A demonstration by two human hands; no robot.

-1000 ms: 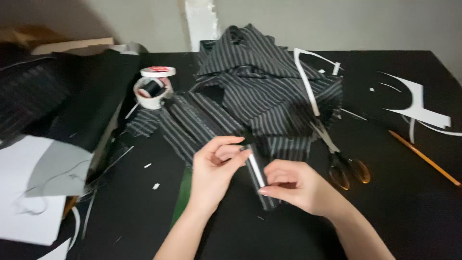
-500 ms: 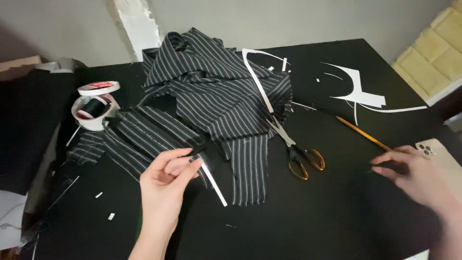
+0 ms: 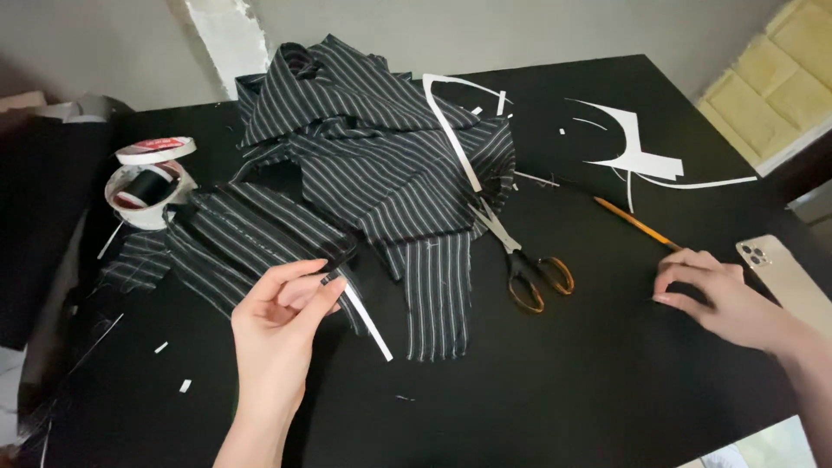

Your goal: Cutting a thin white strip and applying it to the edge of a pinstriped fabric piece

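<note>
Beside striped fabric (image 3: 373, 165), white tape rolls (image 3: 149, 178)

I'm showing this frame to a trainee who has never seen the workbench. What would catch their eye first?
Most striking is the heap of black white-striped fabric spread across the middle of the black table. In front, the left hand pinches a narrow white strip at a folded striped piece, while the right hand rests fingertips on the tabletop near an orange pencil. Amber-handled scissors lie between the hands.
</note>
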